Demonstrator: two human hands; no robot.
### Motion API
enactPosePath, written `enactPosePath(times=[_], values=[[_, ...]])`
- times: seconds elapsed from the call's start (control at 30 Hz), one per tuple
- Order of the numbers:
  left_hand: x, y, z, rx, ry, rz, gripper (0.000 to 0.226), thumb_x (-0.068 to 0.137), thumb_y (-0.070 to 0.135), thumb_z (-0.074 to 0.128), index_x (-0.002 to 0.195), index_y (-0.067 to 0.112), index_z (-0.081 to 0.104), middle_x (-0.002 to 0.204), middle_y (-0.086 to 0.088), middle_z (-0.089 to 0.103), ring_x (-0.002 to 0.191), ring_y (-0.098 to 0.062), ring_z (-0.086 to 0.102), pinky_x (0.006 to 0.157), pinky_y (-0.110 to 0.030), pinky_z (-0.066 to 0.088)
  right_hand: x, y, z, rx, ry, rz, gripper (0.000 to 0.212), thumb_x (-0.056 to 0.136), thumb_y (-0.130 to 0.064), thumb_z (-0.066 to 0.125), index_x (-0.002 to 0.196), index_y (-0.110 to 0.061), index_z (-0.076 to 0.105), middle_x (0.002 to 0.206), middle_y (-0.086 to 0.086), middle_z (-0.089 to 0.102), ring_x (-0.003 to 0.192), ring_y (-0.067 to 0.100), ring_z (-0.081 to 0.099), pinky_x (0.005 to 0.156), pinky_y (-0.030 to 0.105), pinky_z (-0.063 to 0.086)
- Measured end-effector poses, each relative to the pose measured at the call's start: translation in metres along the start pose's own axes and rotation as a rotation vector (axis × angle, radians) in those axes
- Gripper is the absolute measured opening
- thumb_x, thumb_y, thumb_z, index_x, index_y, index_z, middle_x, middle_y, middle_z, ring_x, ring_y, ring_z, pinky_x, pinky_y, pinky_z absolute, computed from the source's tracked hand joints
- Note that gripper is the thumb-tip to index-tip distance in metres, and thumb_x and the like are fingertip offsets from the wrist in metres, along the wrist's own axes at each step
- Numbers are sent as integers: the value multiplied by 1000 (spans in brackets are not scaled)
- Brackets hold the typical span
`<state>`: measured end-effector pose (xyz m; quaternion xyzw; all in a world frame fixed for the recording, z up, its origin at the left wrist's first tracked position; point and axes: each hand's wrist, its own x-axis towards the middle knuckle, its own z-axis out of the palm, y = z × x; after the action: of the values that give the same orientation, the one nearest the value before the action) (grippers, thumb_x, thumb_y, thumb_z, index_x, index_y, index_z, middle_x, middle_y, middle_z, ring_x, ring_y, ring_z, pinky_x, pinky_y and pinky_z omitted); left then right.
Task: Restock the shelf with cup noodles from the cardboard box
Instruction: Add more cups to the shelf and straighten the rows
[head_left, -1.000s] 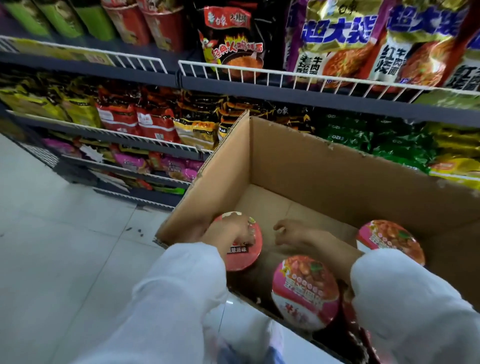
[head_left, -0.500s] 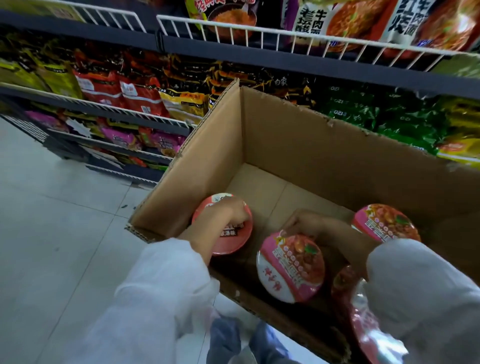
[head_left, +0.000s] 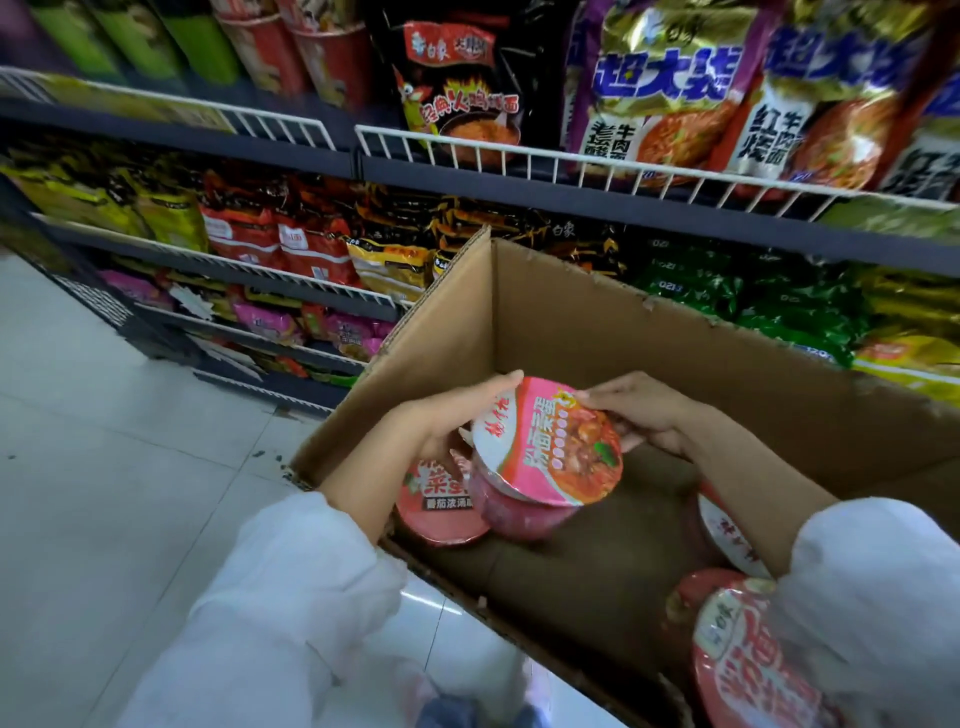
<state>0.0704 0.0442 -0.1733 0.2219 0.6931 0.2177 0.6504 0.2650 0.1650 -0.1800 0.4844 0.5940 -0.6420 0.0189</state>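
Before you stands the dark metal shelf rack (head_left: 519, 205) with white wire front rails, its tiers packed with noodle bags. Against the rack, and lower in your view, sits the open brown cardboard box (head_left: 649, 364), its far wall just in front of the green packets (head_left: 727, 301) on the middle tier. The pale tiled floor (head_left: 104, 441) spreads to the left of the box.

On the rack's upper tier, above the box, stand large gold and purple noodle bags (head_left: 670, 83) and a black bag with a flame print (head_left: 460, 88) to their left.

Your white sleeves (head_left: 270, 613) come in from the bottom edge, one outside the box's near left corner, the other over its near right corner.

Inside the box, your two hands hold one pink-lidded round cup of noodles (head_left: 545, 447) tilted, its lid facing you, raised above the box floor. Your left hand (head_left: 457, 415) curls around the cup's left rim and side, fingers laid along the top edge. Your right hand (head_left: 644, 410) pinches the cup's upper right rim with its fingertips.

A second red-lidded cup (head_left: 436, 504) lies below the held one, by the box's left wall. Two more cups (head_left: 727, 525) sit at the box's near right, partly hidden by your right sleeve.
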Motion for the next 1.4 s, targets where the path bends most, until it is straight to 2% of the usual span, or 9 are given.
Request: enactPosePath(times=[0.1, 0.2, 0.4, 0.5, 0.6, 0.73, 1.0, 1.2, 1.4], values=[[-4, -4, -12, -11, 302, 65, 59, 81, 49, 65, 122, 7, 59, 107, -13, 70, 98, -29, 67, 94, -43, 51, 6, -3, 30, 125, 60, -30, 24, 86, -24, 67, 102, -6, 68, 55, 1, 65, 41, 8, 60, 39, 21, 51], [-10, -19, -26, 153, 514, -8, 63, 86, 39, 65, 132, 1, 47, 122, -16, 61, 108, -32, 61, 95, -42, 49, 10, -2, 67, 140, 18, -11, 19, 87, -29, 67, 78, -13, 63, 50, 0, 57, 37, 6, 52, 37, 16, 44], [-29, -34, -25, 198, 452, -173, 66, 95, 43, 50, 144, 4, 30, 136, -21, 48, 121, -40, 49, 89, -51, 44, 16, 13, 113, 253, -243, 177, 37, 74, -50, 68, 93, -19, 65, 77, -1, 72, 80, 15, 64, 67, 25, 49], [-28, -34, -22, 162, 466, -193, 66, 95, 43, 49, 145, 5, 28, 140, -20, 44, 126, -39, 44, 96, -54, 40, 19, 12, 118, 322, -249, 184, 33, 77, -44, 69, 92, -15, 66, 84, 5, 73, 85, 21, 66, 80, 37, 52], [-25, -33, -22, 137, 466, -203, 62, 95, 43, 48, 142, 5, 32, 138, -19, 46, 125, -38, 45, 98, -52, 39, 20, 10, 114, 305, -233, 169, 54, 63, -45, 74, 104, -12, 64, 106, 12, 70, 101, 28, 65, 99, 47, 47], [-23, -28, -15, 145, 454, -196, 60, 94, 43, 52, 138, 6, 36, 135, -16, 48, 123, -35, 47, 98, -50, 41, 21, 15, 101, 297, -168, 181, 38, 78, -39, 69, 105, -12, 63, 101, 11, 70, 93, 25, 66, 92, 44, 51], [-5, -2, 14, -149, 358, -63, 63, 88, 34, 64, 137, 7, 35, 138, -11, 49, 125, -27, 48, 88, -39, 41, 19, 22, 44, 365, 85, 151, 46, 74, -43, 72, 107, -13, 66, 99, 10, 72, 88, 25, 68, 90, 44, 52], [7, -12, 13, -266, 238, -149, 82, 78, 63, 60, 141, 17, 36, 141, -6, 47, 135, -29, 36, 114, -47, 21, 21, 26, 45, 416, 89, 112, 40, 82, -50, 62, 103, -16, 64, 95, 5, 71, 87, 19, 66, 79, 32, 51], [23, -24, 16, -503, 148, 16, 54, 79, 43, 70, 123, 14, 58, 112, -11, 69, 107, -28, 65, 99, -44, 48, 17, 23, 43, 457, 45, 120, 31, 87, -45, 58, 96, -16, 63, 82, 1, 71, 76, 15, 67, 67, 27, 50]])
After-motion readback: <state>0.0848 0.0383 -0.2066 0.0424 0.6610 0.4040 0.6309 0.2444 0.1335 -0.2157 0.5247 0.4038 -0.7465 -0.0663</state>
